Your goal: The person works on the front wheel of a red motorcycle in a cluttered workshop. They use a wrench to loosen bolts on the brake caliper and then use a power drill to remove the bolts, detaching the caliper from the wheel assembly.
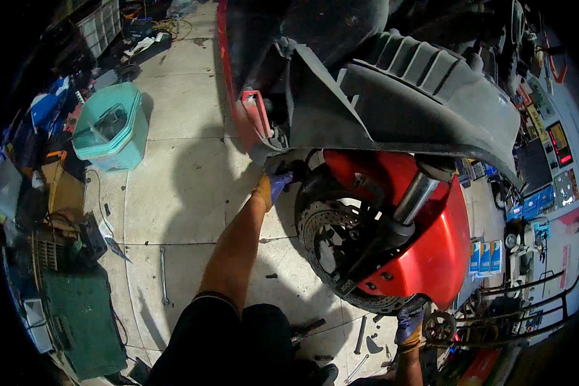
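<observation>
A scooter-like vehicle's front wheel (307, 235), with a black tyre and a drilled brake disc, sits under a glossy red front fender (441, 244). A fork leg (413, 201) with a bright metal tube runs down to the wheel. My left hand (276, 185), in a purple and orange glove, is closed at the tyre's far left edge, its fingertips in shadow under the bodywork. My right hand (410, 325), gloved alike, grips the tyre's near edge below the fender, fingers partly hidden. Dark plastic bodywork (424, 122) overhangs the wheel.
On the tiled floor lie a wrench (164, 276), a long bolt (360, 334) and several small parts. A turquoise bucket (141, 119) and a green case (83, 325) stand left. To the right are a wheeled metal frame (441, 327) and blue-white boxes (486, 257).
</observation>
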Demonstrator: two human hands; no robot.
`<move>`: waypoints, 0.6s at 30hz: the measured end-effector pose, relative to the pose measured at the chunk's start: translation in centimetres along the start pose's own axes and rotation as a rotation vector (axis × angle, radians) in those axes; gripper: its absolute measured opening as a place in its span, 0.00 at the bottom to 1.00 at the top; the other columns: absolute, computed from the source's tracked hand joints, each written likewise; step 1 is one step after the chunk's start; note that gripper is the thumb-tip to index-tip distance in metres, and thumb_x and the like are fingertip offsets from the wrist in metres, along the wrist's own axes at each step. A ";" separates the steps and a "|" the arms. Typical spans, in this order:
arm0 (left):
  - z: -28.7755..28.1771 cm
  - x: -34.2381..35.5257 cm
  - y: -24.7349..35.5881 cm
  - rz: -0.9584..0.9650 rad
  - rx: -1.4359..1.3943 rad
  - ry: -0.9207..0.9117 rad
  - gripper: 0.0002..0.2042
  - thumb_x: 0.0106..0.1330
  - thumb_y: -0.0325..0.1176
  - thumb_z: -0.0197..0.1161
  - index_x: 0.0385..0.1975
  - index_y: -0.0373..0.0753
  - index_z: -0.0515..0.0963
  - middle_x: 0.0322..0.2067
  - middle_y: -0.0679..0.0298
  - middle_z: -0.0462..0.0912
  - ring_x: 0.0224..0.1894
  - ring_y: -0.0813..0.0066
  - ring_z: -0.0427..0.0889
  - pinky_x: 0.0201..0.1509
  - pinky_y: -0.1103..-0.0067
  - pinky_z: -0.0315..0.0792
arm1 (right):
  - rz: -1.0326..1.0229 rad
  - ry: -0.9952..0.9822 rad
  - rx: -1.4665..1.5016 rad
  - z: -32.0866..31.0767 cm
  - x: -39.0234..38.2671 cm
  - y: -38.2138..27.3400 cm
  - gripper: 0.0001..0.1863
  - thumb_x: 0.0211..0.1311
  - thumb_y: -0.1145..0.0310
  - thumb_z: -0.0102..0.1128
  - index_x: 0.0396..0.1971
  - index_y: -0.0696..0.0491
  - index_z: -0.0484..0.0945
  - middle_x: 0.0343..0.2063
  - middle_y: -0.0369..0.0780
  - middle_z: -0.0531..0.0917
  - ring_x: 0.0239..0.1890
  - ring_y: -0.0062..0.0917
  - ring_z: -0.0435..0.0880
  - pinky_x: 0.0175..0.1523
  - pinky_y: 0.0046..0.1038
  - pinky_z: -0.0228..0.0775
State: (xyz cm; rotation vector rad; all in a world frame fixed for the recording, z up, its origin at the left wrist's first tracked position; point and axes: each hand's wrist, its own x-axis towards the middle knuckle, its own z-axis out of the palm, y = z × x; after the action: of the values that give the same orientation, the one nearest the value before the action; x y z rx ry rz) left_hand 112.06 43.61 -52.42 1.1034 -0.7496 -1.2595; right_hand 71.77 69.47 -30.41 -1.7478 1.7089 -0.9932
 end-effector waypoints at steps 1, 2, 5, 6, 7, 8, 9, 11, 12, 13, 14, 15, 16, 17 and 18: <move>1.2 -0.4 0.7 -0.022 0.037 0.003 0.26 0.64 0.33 0.65 0.63 0.43 0.70 0.47 0.64 0.80 0.45 0.72 0.77 0.48 0.77 0.74 | 0.043 0.007 -0.018 -0.3 -0.3 -0.2 0.13 0.65 0.72 0.57 0.46 0.53 0.66 0.37 0.38 0.78 0.37 0.23 0.77 0.41 0.25 0.73; 0.9 -0.4 1.0 0.003 0.063 -0.002 0.25 0.64 0.33 0.65 0.63 0.43 0.70 0.47 0.64 0.81 0.45 0.72 0.78 0.48 0.78 0.74 | 0.045 0.009 -0.005 -0.4 -0.6 0.4 0.13 0.64 0.72 0.58 0.46 0.53 0.66 0.36 0.38 0.78 0.37 0.23 0.77 0.41 0.25 0.73; -2.4 -1.1 0.4 0.042 0.031 -0.001 0.22 0.65 0.33 0.64 0.60 0.44 0.73 0.46 0.66 0.83 0.44 0.76 0.80 0.46 0.79 0.74 | 0.015 0.047 0.101 0.0 -1.6 1.6 0.14 0.63 0.71 0.63 0.43 0.53 0.68 0.34 0.37 0.76 0.36 0.24 0.77 0.41 0.24 0.72; -1.5 -2.6 1.1 -0.003 -0.052 0.005 0.20 0.66 0.33 0.64 0.58 0.44 0.75 0.45 0.67 0.84 0.43 0.78 0.81 0.44 0.80 0.73 | 0.043 0.051 0.115 -0.5 -1.6 0.9 0.15 0.63 0.68 0.64 0.44 0.53 0.68 0.35 0.37 0.76 0.36 0.24 0.77 0.41 0.24 0.72; -3.1 -3.7 1.3 0.008 -0.044 -0.019 0.19 0.66 0.35 0.63 0.57 0.43 0.75 0.45 0.67 0.84 0.44 0.78 0.81 0.43 0.80 0.73 | 0.060 0.025 0.154 0.0 -1.0 0.2 0.17 0.64 0.65 0.65 0.45 0.52 0.67 0.35 0.36 0.76 0.36 0.24 0.77 0.42 0.24 0.72; -4.8 -4.6 1.6 0.023 -0.043 -0.043 0.19 0.67 0.37 0.63 0.57 0.41 0.75 0.45 0.67 0.84 0.45 0.77 0.81 0.43 0.80 0.73 | 0.088 -0.029 0.191 0.1 -0.7 -0.2 0.20 0.64 0.62 0.66 0.47 0.52 0.66 0.35 0.36 0.75 0.37 0.23 0.76 0.43 0.24 0.71; -4.8 -6.0 2.2 0.034 -0.047 -0.083 0.20 0.67 0.38 0.62 0.57 0.41 0.75 0.46 0.67 0.84 0.46 0.76 0.81 0.44 0.79 0.73 | 0.124 -0.067 0.214 -0.2 -0.6 -0.5 0.23 0.64 0.58 0.66 0.49 0.51 0.66 0.35 0.35 0.74 0.38 0.22 0.75 0.45 0.25 0.71; -5.3 -9.4 3.5 0.067 -0.051 -0.153 0.21 0.68 0.41 0.61 0.57 0.40 0.75 0.48 0.65 0.83 0.49 0.74 0.80 0.47 0.79 0.73 | 0.051 0.017 0.077 -0.4 0.2 0.5 0.21 0.65 0.56 0.65 0.47 0.52 0.68 0.36 0.34 0.74 0.39 0.21 0.73 0.46 0.25 0.68; -5.8 -10.7 3.8 -0.005 -0.064 -0.184 0.21 0.68 0.42 0.60 0.57 0.40 0.75 0.49 0.65 0.83 0.50 0.74 0.80 0.48 0.78 0.73 | 0.043 0.019 0.080 -0.7 0.2 0.7 0.21 0.65 0.56 0.65 0.47 0.53 0.69 0.37 0.34 0.74 0.40 0.22 0.74 0.48 0.26 0.68; -6.1 -12.0 4.5 -0.076 -0.074 -0.211 0.21 0.68 0.43 0.60 0.57 0.40 0.75 0.50 0.64 0.82 0.51 0.74 0.80 0.49 0.78 0.73 | 0.032 0.005 0.096 -0.8 0.2 0.9 0.21 0.65 0.56 0.65 0.47 0.53 0.69 0.38 0.34 0.74 0.42 0.22 0.74 0.49 0.26 0.68; -6.2 -13.5 5.1 -0.148 -0.086 -0.237 0.21 0.69 0.43 0.59 0.57 0.40 0.75 0.51 0.63 0.82 0.52 0.74 0.79 0.50 0.77 0.73 | 0.024 -0.014 0.114 -1.0 0.3 1.0 0.21 0.65 0.56 0.64 0.47 0.54 0.70 0.40 0.34 0.75 0.43 0.22 0.74 0.51 0.26 0.68; -5.7 -15.7 5.2 -0.160 -0.183 -0.197 0.19 0.69 0.42 0.58 0.57 0.41 0.75 0.53 0.63 0.81 0.53 0.74 0.79 0.53 0.76 0.73 | 0.023 -0.046 0.142 -1.2 0.3 1.2 0.21 0.64 0.56 0.64 0.47 0.54 0.70 0.41 0.34 0.75 0.44 0.22 0.74 0.52 0.27 0.67; -5.7 -17.4 6.9 -0.131 -0.149 -0.249 0.19 0.70 0.42 0.58 0.57 0.41 0.75 0.52 0.64 0.81 0.53 0.74 0.79 0.53 0.76 0.73 | 0.072 -0.087 0.144 -1.0 0.7 1.1 0.21 0.64 0.57 0.65 0.48 0.55 0.70 0.43 0.35 0.76 0.46 0.23 0.74 0.54 0.27 0.67; -5.2 -18.8 8.2 -0.108 -0.122 -0.314 0.19 0.70 0.42 0.57 0.57 0.41 0.75 0.52 0.64 0.81 0.52 0.74 0.79 0.52 0.76 0.73 | -0.010 -0.190 0.182 -2.0 1.0 2.5 0.25 0.65 0.59 0.65 0.55 0.56 0.69 0.47 0.35 0.76 0.50 0.23 0.75 0.58 0.27 0.66; -5.0 -20.2 9.1 -0.087 -0.091 -0.373 0.19 0.70 0.42 0.57 0.57 0.41 0.75 0.52 0.64 0.81 0.52 0.75 0.78 0.52 0.76 0.73 | 0.021 -0.121 0.193 -1.1 0.7 1.1 0.29 0.64 0.59 0.65 0.59 0.56 0.65 0.50 0.36 0.76 0.52 0.24 0.74 0.61 0.27 0.65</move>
State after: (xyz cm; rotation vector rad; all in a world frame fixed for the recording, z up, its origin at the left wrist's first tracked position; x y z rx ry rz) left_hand 115.89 63.92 -43.08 0.8429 -0.9183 -1.5827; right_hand 70.18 68.82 -30.49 -1.6278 1.5016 -0.9876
